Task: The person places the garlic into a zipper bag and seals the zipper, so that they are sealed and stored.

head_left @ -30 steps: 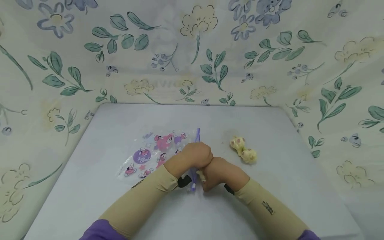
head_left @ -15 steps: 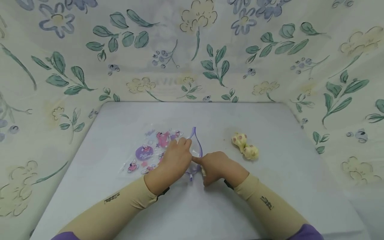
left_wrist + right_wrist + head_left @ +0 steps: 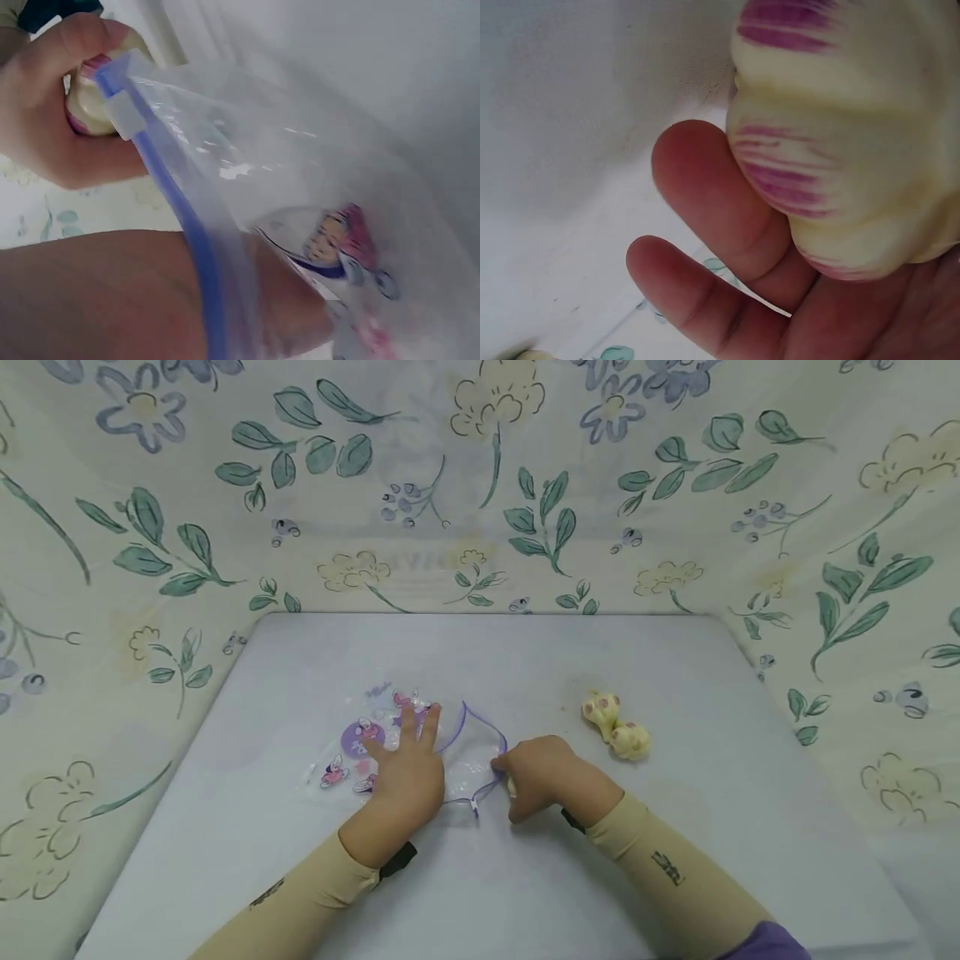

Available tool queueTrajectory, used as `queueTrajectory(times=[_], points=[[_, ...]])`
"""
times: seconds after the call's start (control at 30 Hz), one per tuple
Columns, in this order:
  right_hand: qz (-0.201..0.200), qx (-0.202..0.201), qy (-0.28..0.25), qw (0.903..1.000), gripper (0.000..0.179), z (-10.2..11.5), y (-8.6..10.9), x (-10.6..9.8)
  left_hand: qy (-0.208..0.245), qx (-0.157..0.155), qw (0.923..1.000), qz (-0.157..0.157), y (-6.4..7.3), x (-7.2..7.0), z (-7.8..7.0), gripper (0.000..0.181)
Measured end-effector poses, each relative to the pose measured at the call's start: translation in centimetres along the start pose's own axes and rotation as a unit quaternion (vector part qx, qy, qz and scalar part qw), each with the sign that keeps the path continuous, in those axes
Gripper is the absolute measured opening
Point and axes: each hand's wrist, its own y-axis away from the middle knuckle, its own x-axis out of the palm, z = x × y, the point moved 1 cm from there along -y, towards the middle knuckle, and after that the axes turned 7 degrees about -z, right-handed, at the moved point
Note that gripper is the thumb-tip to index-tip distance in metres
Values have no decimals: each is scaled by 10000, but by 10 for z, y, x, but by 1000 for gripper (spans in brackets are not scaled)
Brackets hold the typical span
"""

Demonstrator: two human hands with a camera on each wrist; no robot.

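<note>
A clear zip bag (image 3: 363,739) with pink and purple cartoon prints lies on the table, its purple-edged mouth spread apart toward the right. My left hand (image 3: 408,777) lies over the bag with its fingers spread straight; in the left wrist view the plastic overlaps part of it. A cream garlic bulb (image 3: 840,150) with purple streaks is held in my right hand (image 3: 543,772), mostly hidden from the head view. That hand's index finger reaches the bag's purple rim. Near the bulb, the white slider (image 3: 125,115) sits on the purple strip.
To the right of my right hand, two more garlic bulbs, one behind (image 3: 602,714) and one in front (image 3: 630,741), lie touching on the white table (image 3: 712,827). A floral cloth (image 3: 480,485) rises behind the table and along its sides.
My left hand has drawn back to the left from beside the right hand, its fingers now spread over the bag. The bag's mouth has widened. The right hand keeps its garlic bulb and has barely moved.
</note>
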Motion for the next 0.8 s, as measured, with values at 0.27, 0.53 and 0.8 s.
queueTrajectory(times=[0.27, 0.53, 0.8], points=[[126, 59, 53, 9999, 70, 2, 0, -2, -38, -293, 9996, 2, 4, 4, 15, 62], [94, 28, 66, 9999, 64, 4, -3, -1, 75, -63, 9981, 602, 6, -1, 18, 60], [28, -300, -1120, 9933, 74, -10, 4, -5, 240, -37, 9983, 527, 4, 0, 17, 65]])
